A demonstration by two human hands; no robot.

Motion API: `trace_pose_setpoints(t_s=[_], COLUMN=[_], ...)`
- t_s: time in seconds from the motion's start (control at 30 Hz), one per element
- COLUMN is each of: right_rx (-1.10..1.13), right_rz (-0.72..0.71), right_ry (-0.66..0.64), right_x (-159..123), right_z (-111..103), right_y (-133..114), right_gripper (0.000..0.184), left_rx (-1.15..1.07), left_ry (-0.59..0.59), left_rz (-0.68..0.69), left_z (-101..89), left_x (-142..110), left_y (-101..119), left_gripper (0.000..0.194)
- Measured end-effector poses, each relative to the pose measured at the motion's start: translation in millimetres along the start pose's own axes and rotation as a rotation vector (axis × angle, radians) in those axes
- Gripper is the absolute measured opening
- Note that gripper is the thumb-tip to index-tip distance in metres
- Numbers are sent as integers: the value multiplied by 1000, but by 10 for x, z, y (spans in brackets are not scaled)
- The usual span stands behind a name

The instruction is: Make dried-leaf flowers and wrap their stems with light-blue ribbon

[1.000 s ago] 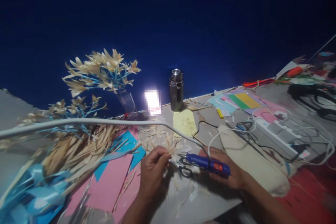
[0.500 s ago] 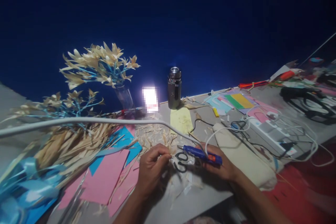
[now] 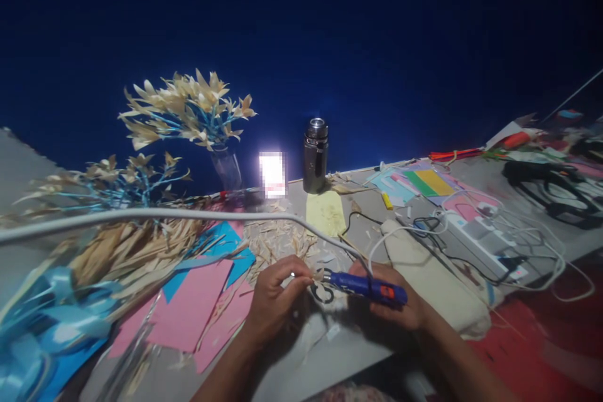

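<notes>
My left hand is closed in a pinch on a small pale piece of dried husk, which shows just past the fingertips. My right hand wraps round a blue glue gun with an orange patch on its side. Its metal nozzle points left and meets the husk piece; whether they touch, I cannot tell. Behind and below the nozzle lie scissors with black ring handles, the rest of them hidden. Husk scraps litter the table around both hands.
A dark flask stands at the back beside a bright light. Husk flowers fill the left, above pink paper and blue ribbon. A grey cable crosses in front. Right are a cream roll and power strip.
The glue gun's nozzle has come to the husk piece at my left fingertips. My right hand and the gun sit slightly lower and further right, and the view has shifted a little.
</notes>
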State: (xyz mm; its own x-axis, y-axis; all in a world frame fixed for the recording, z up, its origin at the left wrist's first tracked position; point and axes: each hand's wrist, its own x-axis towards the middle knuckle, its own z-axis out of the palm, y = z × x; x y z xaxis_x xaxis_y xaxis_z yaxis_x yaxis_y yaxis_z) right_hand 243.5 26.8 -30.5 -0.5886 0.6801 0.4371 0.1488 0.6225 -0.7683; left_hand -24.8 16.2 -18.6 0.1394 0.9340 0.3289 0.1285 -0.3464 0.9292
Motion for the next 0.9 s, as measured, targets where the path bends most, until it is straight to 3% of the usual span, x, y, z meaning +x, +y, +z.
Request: trace_pose_setpoints(t_s=[0.9], right_rx=[-58], right_rz=[36], right_ry=[-16], right_x=[-17], right_z=[41], right_y=[-34], right_gripper=[49], left_rx=[-2], left_ry=[-7], left_rz=[89], left_z=[-32], left_x=[6], left_y=[34], left_gripper=[14])
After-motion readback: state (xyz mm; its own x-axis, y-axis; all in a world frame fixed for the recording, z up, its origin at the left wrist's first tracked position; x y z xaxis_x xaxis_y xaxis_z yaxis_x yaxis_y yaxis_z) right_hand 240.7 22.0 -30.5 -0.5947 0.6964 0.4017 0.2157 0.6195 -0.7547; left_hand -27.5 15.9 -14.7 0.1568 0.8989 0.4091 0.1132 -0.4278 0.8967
